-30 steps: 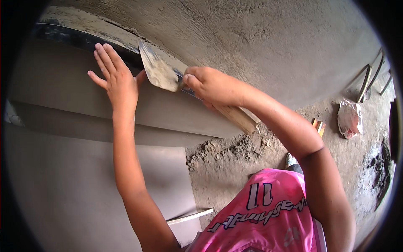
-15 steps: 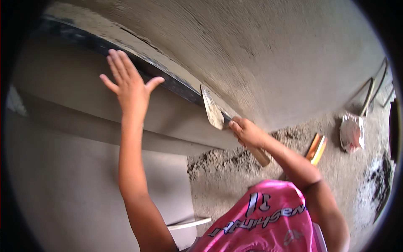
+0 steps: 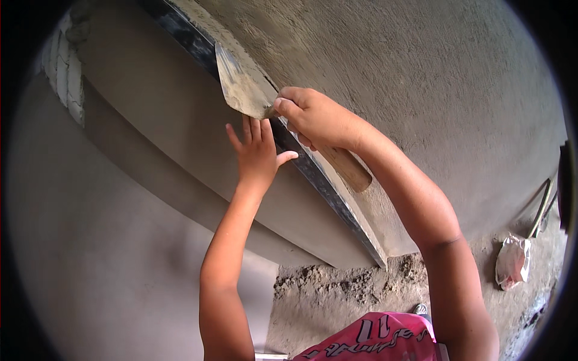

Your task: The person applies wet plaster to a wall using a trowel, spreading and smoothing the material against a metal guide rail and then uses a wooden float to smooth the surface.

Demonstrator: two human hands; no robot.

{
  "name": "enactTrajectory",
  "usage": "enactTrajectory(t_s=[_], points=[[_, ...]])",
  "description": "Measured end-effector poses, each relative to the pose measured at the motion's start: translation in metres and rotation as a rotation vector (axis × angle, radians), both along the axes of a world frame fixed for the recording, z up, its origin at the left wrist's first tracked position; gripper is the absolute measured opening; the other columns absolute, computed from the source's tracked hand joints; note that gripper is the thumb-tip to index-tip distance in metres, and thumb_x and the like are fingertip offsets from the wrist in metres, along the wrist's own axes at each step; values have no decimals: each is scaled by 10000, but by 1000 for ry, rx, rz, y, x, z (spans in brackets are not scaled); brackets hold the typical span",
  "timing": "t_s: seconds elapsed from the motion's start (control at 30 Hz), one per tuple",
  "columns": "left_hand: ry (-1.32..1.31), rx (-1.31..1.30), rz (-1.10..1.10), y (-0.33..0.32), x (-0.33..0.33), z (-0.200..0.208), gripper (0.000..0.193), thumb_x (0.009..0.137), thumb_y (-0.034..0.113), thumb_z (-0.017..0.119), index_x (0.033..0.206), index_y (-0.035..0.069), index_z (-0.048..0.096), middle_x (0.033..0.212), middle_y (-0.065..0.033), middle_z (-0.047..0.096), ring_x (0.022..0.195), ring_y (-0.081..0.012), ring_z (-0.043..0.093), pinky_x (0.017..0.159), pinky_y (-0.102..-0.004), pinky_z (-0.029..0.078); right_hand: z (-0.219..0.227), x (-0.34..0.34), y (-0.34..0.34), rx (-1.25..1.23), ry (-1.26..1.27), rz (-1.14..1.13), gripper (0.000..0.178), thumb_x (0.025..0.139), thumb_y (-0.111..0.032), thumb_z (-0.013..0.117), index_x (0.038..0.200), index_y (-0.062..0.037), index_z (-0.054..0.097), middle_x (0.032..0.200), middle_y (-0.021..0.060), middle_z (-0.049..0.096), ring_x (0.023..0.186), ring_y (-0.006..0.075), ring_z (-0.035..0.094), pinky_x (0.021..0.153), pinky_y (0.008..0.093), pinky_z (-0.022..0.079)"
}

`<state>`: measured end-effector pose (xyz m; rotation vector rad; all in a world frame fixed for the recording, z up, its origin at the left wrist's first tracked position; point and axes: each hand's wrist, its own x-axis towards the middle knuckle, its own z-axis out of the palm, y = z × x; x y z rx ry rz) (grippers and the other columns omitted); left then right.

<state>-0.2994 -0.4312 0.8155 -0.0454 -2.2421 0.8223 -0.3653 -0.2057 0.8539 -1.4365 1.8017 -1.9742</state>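
Note:
A long dark straightedge runs slantwise along a corner of the plastered wall, its lower end near the floor. Against it rests my left hand, open, fingers extended and thumb spread. My right hand is wrapped around a pointed trowel with a wooden handle. Mortar smears coat the trowel's blade, which lies across the straightedge just beyond my left fingertips and hides part of them. Beside the straightedge runs a narrow strip of pale mortar.
Rough grey plaster covers the wall on the right; a smoother wall stands at left. Crumbled mortar lies along the wall's foot. A whitish bag and a wooden-handled tool are at far right.
The trowel has moved up along the straightedge, close to my left hand. My left hand stays open against the straightedge. The view has shifted, and more of the straightedge's lower end shows.

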Motion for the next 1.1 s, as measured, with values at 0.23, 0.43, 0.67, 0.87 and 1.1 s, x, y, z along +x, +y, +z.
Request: enactTrajectory(t_s=[0.23,0.43,0.67,0.87,1.1], points=[[17,5,-22,-1,-4,-3,1300,648,672,828,1586,-29,264,1668,-260,245,1583,-414,196,1158,-786,194,-11,-16,4,42,33,40,377,1110,-296,419,1174,9,630,650,12,540,476,116,514,505,313,472],[-63,17,10,-8,-5,-3,1311,647,648,846,1617,7,242,1703,-227,194,1597,-414,150,1166,-798,141,-57,14,15,107,-107,20,358,1113,-280,421,1141,5,636,701,26,557,507,127,550,511,314,484],[-14,18,5,0,-2,1,1274,666,696,798,1553,-68,295,1624,-214,326,1546,-411,268,1168,-780,180,7,-2,3,1,88,11,386,1106,-278,411,1145,34,635,581,25,538,462,136,529,498,332,484],[7,10,-69,-7,-5,-3,1418,655,678,834,1617,-67,106,1679,-298,192,1576,-438,189,1177,-781,122,20,-2,6,-18,69,17,410,1103,-287,415,1159,53,638,560,22,527,450,131,516,495,328,478],[15,20,-88,-7,-7,-3,1429,652,674,837,1625,-55,87,1684,-298,180,1587,-434,164,1167,-791,126,27,-10,9,25,52,41,403,1100,-307,421,1144,33,633,630,23,548,481,125,525,522,317,477]])
